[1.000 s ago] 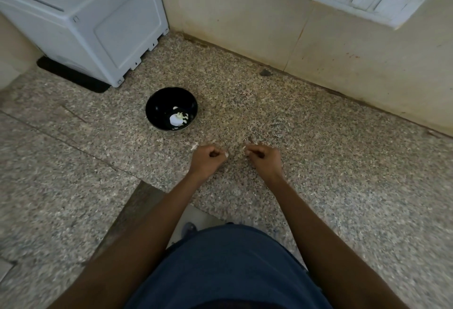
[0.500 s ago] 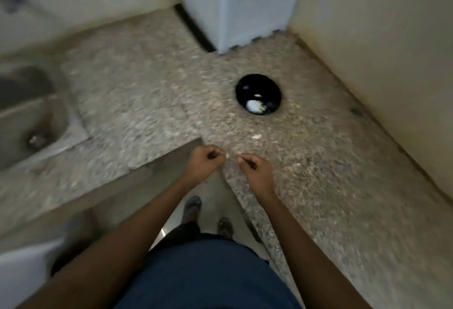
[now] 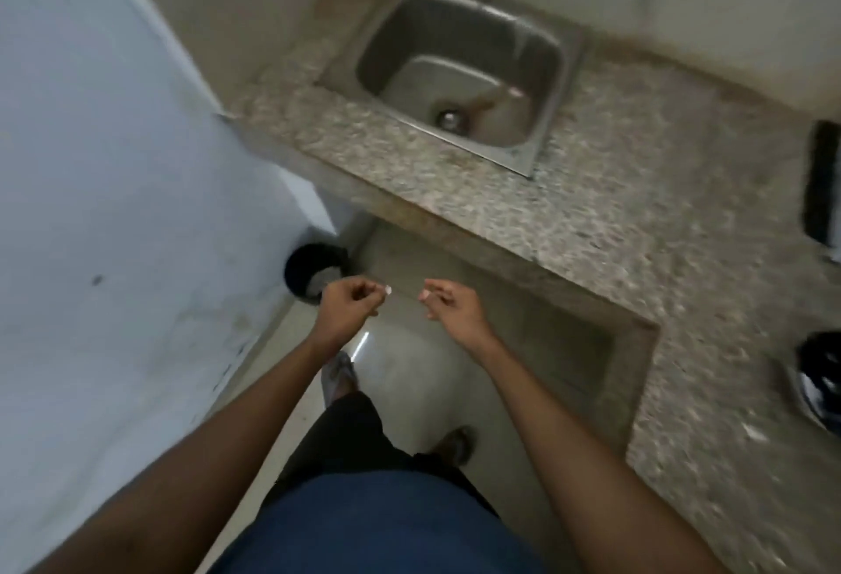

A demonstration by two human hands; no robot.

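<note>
Left grip [image 3: 348, 307]: fingers curled, pinching a white scrap [image 3: 387, 289]. Right grip [image 3: 448, 306]: likewise pinching a pale scrap [image 3: 425, 295]. Both held apart above the floor [image 3: 409, 373], short of the worktop [image 3: 500, 218].

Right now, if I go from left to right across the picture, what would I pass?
Pale wall → black bin → left hand → right hand → black bowl at the right edge.
</note>
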